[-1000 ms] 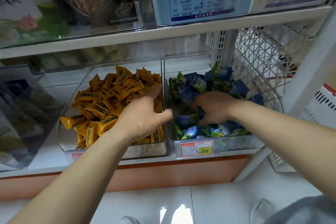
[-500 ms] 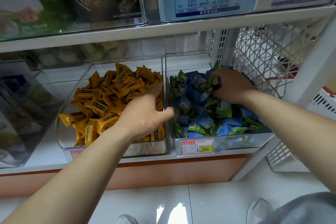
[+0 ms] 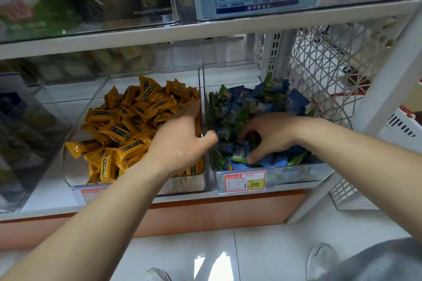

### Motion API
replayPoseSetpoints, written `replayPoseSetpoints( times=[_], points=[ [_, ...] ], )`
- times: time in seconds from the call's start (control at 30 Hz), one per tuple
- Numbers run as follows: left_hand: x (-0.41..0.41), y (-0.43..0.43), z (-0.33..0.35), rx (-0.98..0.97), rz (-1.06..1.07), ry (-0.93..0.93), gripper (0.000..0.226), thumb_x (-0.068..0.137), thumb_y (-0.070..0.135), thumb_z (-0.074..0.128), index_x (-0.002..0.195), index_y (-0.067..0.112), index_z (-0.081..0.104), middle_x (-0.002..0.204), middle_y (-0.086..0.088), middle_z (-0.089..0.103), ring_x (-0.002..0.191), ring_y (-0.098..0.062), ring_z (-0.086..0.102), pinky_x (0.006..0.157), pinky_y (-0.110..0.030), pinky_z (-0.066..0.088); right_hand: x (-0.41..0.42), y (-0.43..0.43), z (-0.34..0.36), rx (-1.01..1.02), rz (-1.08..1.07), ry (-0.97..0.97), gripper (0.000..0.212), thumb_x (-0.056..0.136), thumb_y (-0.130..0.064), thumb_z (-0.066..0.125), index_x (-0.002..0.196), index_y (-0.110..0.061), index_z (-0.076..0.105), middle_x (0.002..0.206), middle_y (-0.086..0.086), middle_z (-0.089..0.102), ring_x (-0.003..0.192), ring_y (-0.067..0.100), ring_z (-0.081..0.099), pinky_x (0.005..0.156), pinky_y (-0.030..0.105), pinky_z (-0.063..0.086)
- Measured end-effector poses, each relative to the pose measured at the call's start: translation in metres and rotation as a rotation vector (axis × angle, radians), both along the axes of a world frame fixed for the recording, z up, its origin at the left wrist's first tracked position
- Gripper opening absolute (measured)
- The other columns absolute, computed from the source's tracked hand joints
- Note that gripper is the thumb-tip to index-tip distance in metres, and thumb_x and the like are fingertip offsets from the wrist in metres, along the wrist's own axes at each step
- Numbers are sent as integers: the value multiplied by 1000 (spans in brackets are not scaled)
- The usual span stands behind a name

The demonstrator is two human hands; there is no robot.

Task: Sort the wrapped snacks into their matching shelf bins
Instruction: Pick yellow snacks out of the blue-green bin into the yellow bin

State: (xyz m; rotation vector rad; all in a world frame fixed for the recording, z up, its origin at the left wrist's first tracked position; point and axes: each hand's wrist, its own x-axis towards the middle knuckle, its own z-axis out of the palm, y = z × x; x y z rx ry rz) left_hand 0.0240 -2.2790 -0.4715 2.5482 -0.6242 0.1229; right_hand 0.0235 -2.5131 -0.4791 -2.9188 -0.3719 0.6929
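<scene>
Well, yellow snacks (image 3: 127,121) look sorted in the left bin (image 3: 70,171) under the spread left hand (image 3: 180,143), while the right hand's (image 3: 274,132) curled fingers (image 3: 246,131) dig through mixed blue and green snacks (image 3: 258,102), grip unclear.

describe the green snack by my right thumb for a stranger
On the lower shelf, take the clear bin of blue and green snacks. At its front, beside the thumb of the right hand, lies a green wrapper; unlike its blue neighbours, it shows a white barcode.
</scene>
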Motion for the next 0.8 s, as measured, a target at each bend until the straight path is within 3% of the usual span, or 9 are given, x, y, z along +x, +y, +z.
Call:
replayPoseSetpoints(
  times=[0.1, 0.2, 0.33, 0.43, 0.57, 0.6, 0.67, 0.73, 0.8],
  points=[
    [1, 0, -2, 8, 6, 4, 58, 77, 56, 49, 130, 33, 46, 117, 1, 64, 98, -23, 60, 81, -41, 54, 6, 4, -9, -139, 76, -3, 88, 67, -65, 75, 144, -36, 44, 138, -8, 52, 121, 19, 53, 84, 30, 49],
    [1, -1, -3, 7, 7, -1, 60, 78, 56, 50, 133, 32, 44, 120, 2, 63, 102, -23, 59, 83, -41, 54, 12, 8, -16, -75, 93, -56, 58, 74, -47, 78, 127, -32, 60, 118, -5, 61, 102, 17, 58, 65, 26, 44],
    [1, -1, -3, -6, -3, 2, 53, 79, 55, 51, 127, 34, 46, 113, 5, 64, 94, -20, 60, 78, -40, 55, 17, 8, -11, 346, -41, -166, 24, 77, -36, 80, 98, -34, 68, 96, -18, 62, 89, 6, 58, 66, 18, 41],
    [2, -1, -2, -6, -10, 6, 54, 79, 55, 50, 129, 36, 44, 116, 5, 63, 97, -20, 60, 79, -40, 55, 22, 8, -8, 491, -97, -373, 34, 80, -36, 80, 112, -30, 70, 111, -12, 65, 100, 7, 59, 77, 19, 43],
    [2, 1, -3, -6, -15, -18, 59, 82, 54, 53, 136, 32, 43, 124, 4, 62, 103, -20, 59, 82, -38, 54, 19, 3, -4, 254, -57, -354, 61, 80, -52, 74, 136, -35, 55, 131, -4, 51, 116, 14, 49, 93, 33, 44],
    [2, 2, -3, -7, -19, -28, 57, 84, 54, 55, 136, 31, 43, 123, 4, 62, 102, -20, 59, 82, -38, 54, 17, 1, -2, 238, -61, -405, 56, 80, -53, 73, 131, -38, 56, 126, -7, 52, 113, 14, 50, 89, 32, 45],
    [2, 3, -3, -8, -28, -31, 59, 86, 54, 57, 138, 31, 43, 123, 4, 62, 103, -20, 59, 82, -38, 54, 12, -5, 5, 350, -85, -460, 26, 79, -47, 75, 102, -44, 63, 103, -17, 60, 94, 5, 58, 69, 21, 44],
    [2, 3, -2, -27, -29, -25, 61, 84, 56, 56, 138, 32, 43, 124, 6, 63, 106, -19, 59, 85, -37, 54, 5, -8, 5, 437, -79, -301, 9, 81, -38, 76, 83, -40, 68, 81, -20, 68, 76, -3, 63, 57, 10, 42],
    [2, 3, -2, -36, -26, -28, 60, 81, 59, 53, 134, 33, 46, 121, 6, 64, 106, -19, 60, 84, -37, 54, -1, -10, -2, 312, 1, -111, 4, 84, -32, 74, 85, -36, 72, 79, -20, 70, 75, -3, 63, 60, 11, 44]
  ],
)
